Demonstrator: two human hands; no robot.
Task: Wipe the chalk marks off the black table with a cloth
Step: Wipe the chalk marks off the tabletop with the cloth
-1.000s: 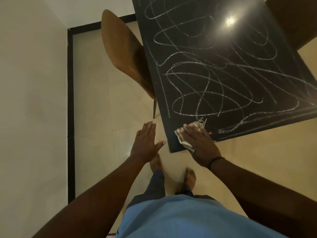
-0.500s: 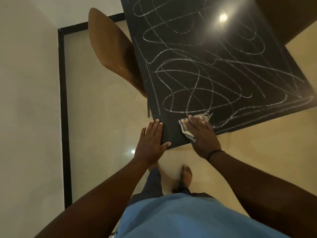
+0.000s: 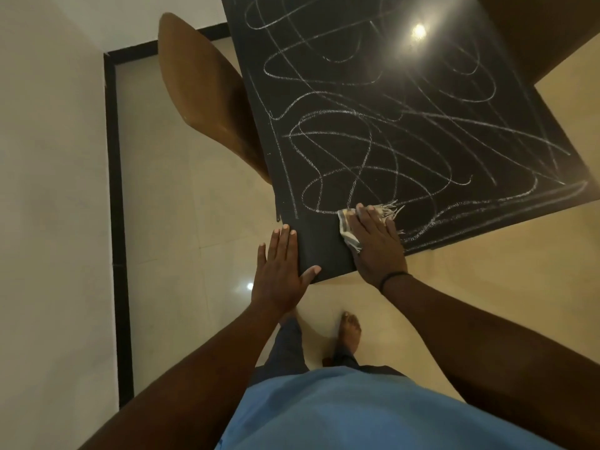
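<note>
The black table (image 3: 324, 254) fills the upper right, its top covered with looping white chalk marks (image 3: 367, 151). My right hand (image 3: 378, 246) lies flat near the table's near corner and presses a pale fringed cloth (image 3: 346, 228) onto the surface, fingers straight. The cloth shows at the fingertips and along the hand's left side. My left hand (image 3: 279, 272) rests flat at the table's left edge by the corner, fingers straight, thumb on the tabletop. The patch of table between the hands is free of chalk.
A brown chair (image 3: 207, 102) stands tucked against the table's left side. Another brown chair (image 3: 532, 34) is at the top right. A white wall (image 3: 48, 190) with a black skirting (image 3: 117, 222) runs on the left. Beige tiled floor and my bare feet (image 3: 350, 331) are below.
My left hand moved forward from the air onto the table's left edge. My right hand slid the cloth away from the near corner, further onto the table.
</note>
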